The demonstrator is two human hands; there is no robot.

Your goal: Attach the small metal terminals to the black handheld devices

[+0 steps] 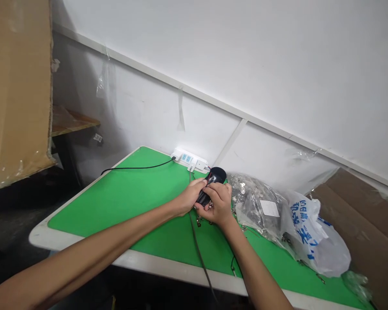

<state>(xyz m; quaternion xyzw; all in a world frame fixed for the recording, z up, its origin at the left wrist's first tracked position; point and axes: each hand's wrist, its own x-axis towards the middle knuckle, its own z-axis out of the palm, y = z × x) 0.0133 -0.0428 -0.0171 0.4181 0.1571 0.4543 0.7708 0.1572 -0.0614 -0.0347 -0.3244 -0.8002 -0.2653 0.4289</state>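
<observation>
One black corded device (214, 177) is gripped, fingers closed tightly round it, by the left hand (189, 197) and right hand (218, 203), near the far edge of the table (116, 206), just beside a plastic bag of metal parts (257, 204).

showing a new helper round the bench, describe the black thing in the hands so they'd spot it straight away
On the green-topped table against the white wall, find the white power strip at the back edge. Just in front of it, beside a clear plastic bag of metal parts, sits a glossy black rounded object. It is the one thing clasped by both the left hand and the right hand.
</observation>
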